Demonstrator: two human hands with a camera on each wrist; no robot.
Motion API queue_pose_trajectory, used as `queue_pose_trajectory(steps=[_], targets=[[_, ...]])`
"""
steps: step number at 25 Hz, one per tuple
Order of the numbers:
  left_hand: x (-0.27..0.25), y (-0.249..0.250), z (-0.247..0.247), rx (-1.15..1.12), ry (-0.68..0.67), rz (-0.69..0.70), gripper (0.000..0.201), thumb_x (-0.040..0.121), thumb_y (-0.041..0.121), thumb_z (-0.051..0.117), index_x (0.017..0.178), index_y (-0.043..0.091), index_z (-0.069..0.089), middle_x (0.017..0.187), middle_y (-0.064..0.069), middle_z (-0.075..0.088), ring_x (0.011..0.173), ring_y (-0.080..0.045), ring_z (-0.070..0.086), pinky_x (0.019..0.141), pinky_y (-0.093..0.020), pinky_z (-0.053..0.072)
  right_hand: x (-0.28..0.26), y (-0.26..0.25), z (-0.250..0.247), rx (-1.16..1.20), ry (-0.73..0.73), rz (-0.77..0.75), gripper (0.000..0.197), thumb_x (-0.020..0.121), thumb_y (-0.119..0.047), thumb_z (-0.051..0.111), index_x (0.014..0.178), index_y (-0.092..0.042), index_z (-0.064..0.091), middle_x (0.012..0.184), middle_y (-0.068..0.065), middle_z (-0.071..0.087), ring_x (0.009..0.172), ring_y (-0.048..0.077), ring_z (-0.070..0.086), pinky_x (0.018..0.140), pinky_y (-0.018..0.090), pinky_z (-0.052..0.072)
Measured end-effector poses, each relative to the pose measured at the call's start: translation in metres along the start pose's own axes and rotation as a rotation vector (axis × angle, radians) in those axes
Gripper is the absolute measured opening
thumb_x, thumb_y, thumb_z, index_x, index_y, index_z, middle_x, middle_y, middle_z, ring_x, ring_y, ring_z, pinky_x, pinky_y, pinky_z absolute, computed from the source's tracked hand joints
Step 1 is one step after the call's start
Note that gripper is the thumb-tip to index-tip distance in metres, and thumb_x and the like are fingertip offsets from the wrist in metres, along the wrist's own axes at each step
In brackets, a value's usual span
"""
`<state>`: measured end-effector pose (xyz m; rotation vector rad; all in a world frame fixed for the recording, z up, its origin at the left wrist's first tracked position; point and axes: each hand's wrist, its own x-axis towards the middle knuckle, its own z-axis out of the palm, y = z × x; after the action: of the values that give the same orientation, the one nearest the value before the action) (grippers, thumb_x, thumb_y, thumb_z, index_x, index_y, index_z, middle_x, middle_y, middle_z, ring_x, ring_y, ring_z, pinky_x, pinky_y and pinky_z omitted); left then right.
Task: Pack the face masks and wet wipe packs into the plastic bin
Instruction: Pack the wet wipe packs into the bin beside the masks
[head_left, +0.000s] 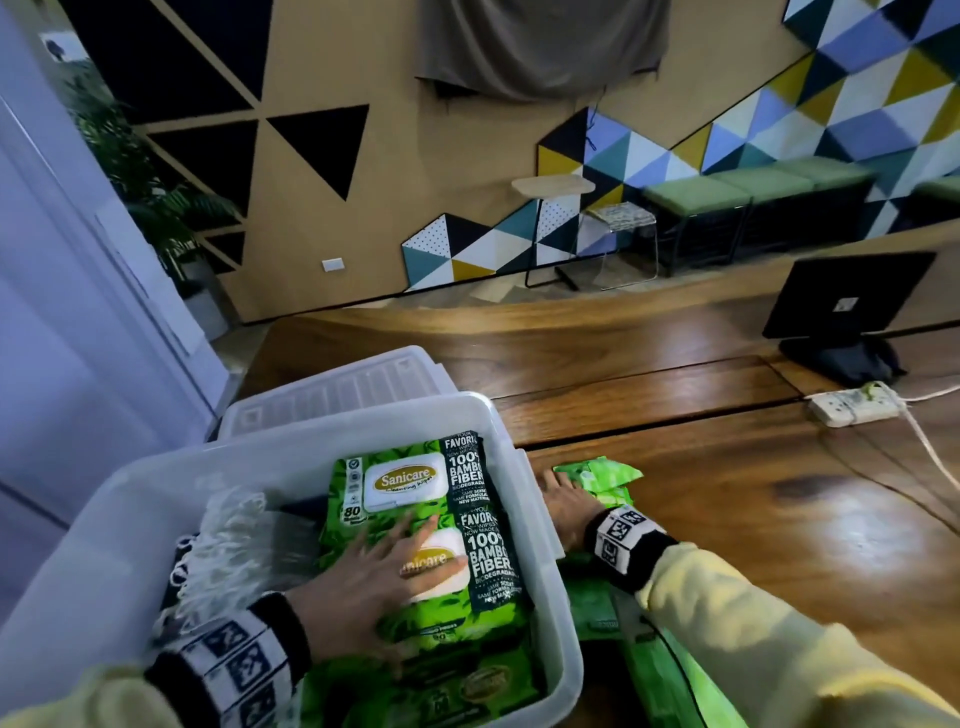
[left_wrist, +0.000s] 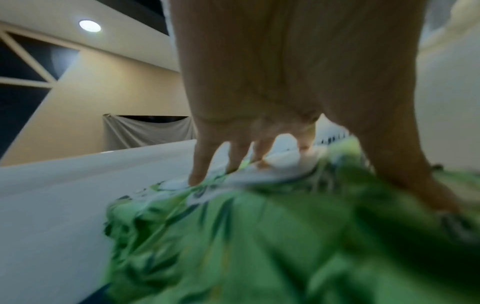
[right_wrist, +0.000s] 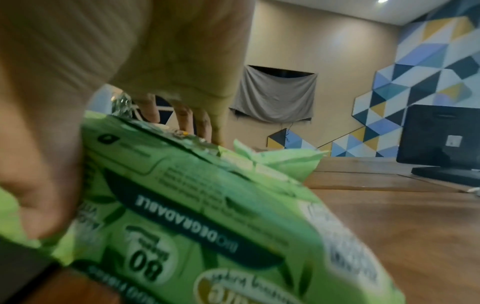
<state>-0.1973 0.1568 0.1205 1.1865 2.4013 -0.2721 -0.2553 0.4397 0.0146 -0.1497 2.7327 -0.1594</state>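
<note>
Fingers of the right hand (head_left: 563, 512) curl over a green wipe pack (head_left: 602, 480) on the wooden table (head_left: 727, 493), just right of the plastic bin (head_left: 550, 613). Its long axis seems to run away from the person. The left hand (head_left: 374, 587) lies flat, fingers spread, on packs already inside. The right hand is nearer; the carry is leftward over the rim.

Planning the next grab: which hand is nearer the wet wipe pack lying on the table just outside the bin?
Right. The right hand grips the wet wipe pack on the table, beside the plastic bin. The left hand is inside the bin, spread flat on packed wipes.
</note>
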Motion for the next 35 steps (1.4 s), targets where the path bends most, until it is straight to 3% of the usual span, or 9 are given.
queue_pose_trajectory(steps=[3,11,15,17,20,24,27,32,35], targets=[[0.006,-0.009,0.005,-0.021,0.006,0.012,0.107,0.083,0.047,0.061,0.109,0.068,-0.042,0.147,0.002,-0.038,0.134,-0.027,-0.035,0.110,-0.053,-0.012,-0.023,0.016,-0.027,0.175,0.036,-0.128,0.122,0.062,-0.020,0.084,0.149,-0.014,-0.002,0.136,0.018,0.027,0.129,0.036,0.031,0.109,0.044,0.032],[0.003,-0.014,0.001,-0.112,-0.136,0.029,0.097,0.073,0.069,0.055,0.121,0.067,-0.029,0.150,0.001,-0.036,0.136,-0.030,-0.032,0.111,-0.063,-0.007,-0.110,0.077,-0.082,0.815,0.187,-0.159,0.112,0.044,-0.042,0.089,0.134,-0.043,0.024,0.149,0.002,0.029,0.140,0.023,0.025,0.113,0.039,0.022],[0.004,-0.022,-0.023,-0.286,-0.104,0.015,0.128,0.034,0.101,0.020,0.146,0.041,0.007,0.159,-0.005,-0.010,0.145,-0.025,-0.013,0.117,-0.039,0.002,-0.157,0.080,-0.117,0.986,0.322,-0.250,0.109,0.037,-0.053,0.088,0.132,-0.040,0.037,0.142,-0.009,0.043,0.132,0.010,0.039,0.110,0.032,0.034],[-0.003,-0.019,-0.045,-0.373,0.002,0.032,0.138,0.033,0.103,0.019,0.149,0.028,0.015,0.159,-0.004,-0.002,0.146,-0.014,-0.007,0.116,-0.028,0.004,-0.179,0.072,-0.135,1.088,0.395,-0.322,0.106,0.035,-0.050,0.090,0.129,-0.033,0.043,0.132,-0.017,0.055,0.120,0.000,0.051,0.095,0.014,0.044],[-0.012,-0.016,-0.078,-0.615,0.185,0.077,0.134,0.042,0.100,0.031,0.149,0.021,0.018,0.155,0.007,0.015,0.141,0.000,0.009,0.110,-0.012,0.011,-0.199,0.049,-0.152,1.320,0.522,-0.455,0.088,0.032,-0.031,0.092,0.116,-0.027,0.064,0.115,-0.008,0.068,0.102,0.006,0.064,0.084,0.018,0.051],[-0.030,-0.005,-0.086,-1.300,0.119,0.143,0.098,0.052,0.046,0.086,0.133,0.024,0.036,0.117,0.007,0.051,0.104,-0.012,0.059,0.077,-0.022,0.054,-0.207,-0.011,-0.162,1.642,0.616,-0.664,0.059,0.036,-0.037,0.091,0.091,-0.025,0.075,0.088,-0.006,0.074,0.080,0.008,0.070,0.069,0.024,0.057],[-0.046,0.003,-0.101,-1.724,0.206,0.036,0.045,0.074,0.043,0.068,0.110,0.017,0.057,0.106,-0.007,0.063,0.092,-0.026,0.066,0.078,-0.038,0.058,-0.195,-0.069,-0.162,1.863,0.577,-0.750,0.069,0.043,-0.036,0.091,0.105,-0.015,0.068,0.099,0.002,0.073,0.091,0.016,0.069,0.077,0.033,0.057],[-0.085,-0.018,-0.098,-2.009,0.352,0.117,0.074,0.055,0.065,0.075,0.110,0.016,0.071,0.118,-0.014,0.067,0.100,-0.028,0.068,0.081,-0.042,0.057,-0.174,-0.114,-0.139,1.710,0.512,-0.581,0.095,0.056,-0.033,0.088,0.131,-0.004,0.039,0.121,0.015,0.060,0.110,0.029,0.060,0.097,0.048,0.047],[-0.098,-0.034,-0.073,-1.886,0.396,0.012,0.075,0.035,0.039,0.094,0.101,0.010,0.074,0.109,-0.021,0.068,0.085,-0.030,0.071,0.075,-0.043,0.059,-0.185,-0.100,-0.127,1.301,0.255,-0.513,0.093,0.060,-0.032,0.084,0.135,-0.022,0.028,0.131,-0.012,0.051,0.117,-0.001,0.053,0.092,0.016,0.045]])
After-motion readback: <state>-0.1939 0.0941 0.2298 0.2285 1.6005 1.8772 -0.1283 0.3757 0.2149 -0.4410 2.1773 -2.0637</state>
